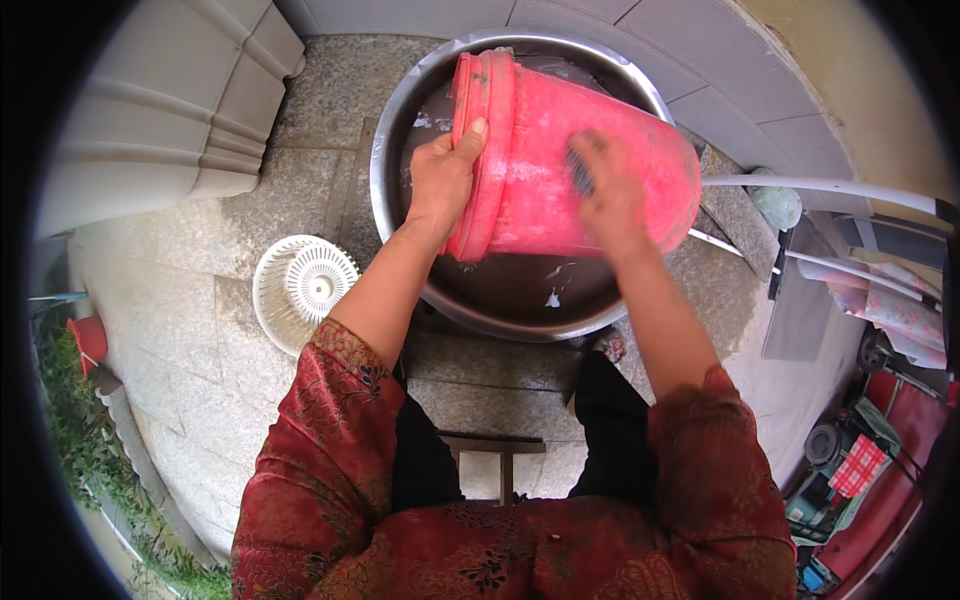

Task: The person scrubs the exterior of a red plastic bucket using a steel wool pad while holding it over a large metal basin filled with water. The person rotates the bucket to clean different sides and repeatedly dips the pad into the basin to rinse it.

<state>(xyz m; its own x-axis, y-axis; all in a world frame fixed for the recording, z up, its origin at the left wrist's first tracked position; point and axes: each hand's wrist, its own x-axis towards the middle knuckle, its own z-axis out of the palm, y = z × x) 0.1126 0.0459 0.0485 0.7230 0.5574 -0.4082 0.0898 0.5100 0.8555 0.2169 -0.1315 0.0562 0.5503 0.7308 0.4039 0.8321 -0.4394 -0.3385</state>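
A wet red plastic bucket (555,150) lies on its side over a wide metal basin (384,180) of dark, murky water (517,292). My left hand (442,176) grips the bucket's ribbed rim, its thumb on the outer edge. On the bucket's side wall, my right hand (611,187) presses a dark scrubber (580,171); both are blurred by motion, so the scrubber's exact kind is unclear. Scuffs and darker stains mark the bucket's wall and base. Its opening faces left, and the inside is hidden.
A white slotted plastic basket (270,300) stands on the stone floor left of the basin. White pipes (810,182) and a rounded stone (776,199) are at right. Beyond them is a wheeled cart (825,450). Plants and a red pot (90,341) line the far left.
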